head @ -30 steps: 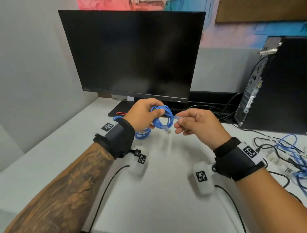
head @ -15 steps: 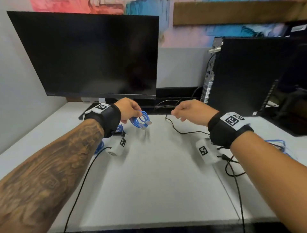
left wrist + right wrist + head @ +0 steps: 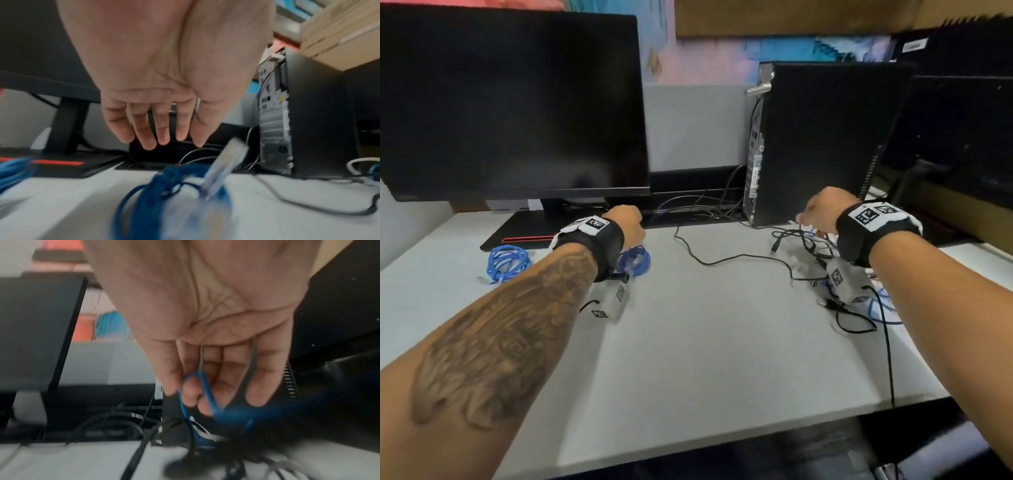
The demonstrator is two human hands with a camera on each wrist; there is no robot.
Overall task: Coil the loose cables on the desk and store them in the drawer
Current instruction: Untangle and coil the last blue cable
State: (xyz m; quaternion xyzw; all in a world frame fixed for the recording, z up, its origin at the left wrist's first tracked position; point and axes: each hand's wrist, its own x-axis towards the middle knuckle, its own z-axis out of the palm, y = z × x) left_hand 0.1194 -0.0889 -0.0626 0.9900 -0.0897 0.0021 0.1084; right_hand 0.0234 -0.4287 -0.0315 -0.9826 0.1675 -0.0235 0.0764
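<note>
A coiled blue cable (image 3: 635,260) (image 3: 174,194) lies on the white desk (image 3: 705,342) just below my left hand (image 3: 626,222) (image 3: 156,129). That hand hangs over it with its fingers relaxed and holds nothing. A second blue coil (image 3: 506,260) (image 3: 12,168) lies further left by the monitor base. My right hand (image 3: 818,212) (image 3: 205,386) is over a tangle of black, white and blue cables (image 3: 808,243) beside the tower. It pinches a loop of blue cable (image 3: 207,392) between thumb and fingers; the picture is blurred. No drawer is in view.
A black monitor (image 3: 510,102) stands at the back left and a black computer tower (image 3: 825,137) at the back right. One loose black cable (image 3: 722,258) snakes across the desk between my hands. More blue cable (image 3: 876,308) lies under my right forearm.
My left hand has let go of the blue coil, which now lies on the desk. My right hand has moved right to the cable tangle and taken hold of a blue cable.
</note>
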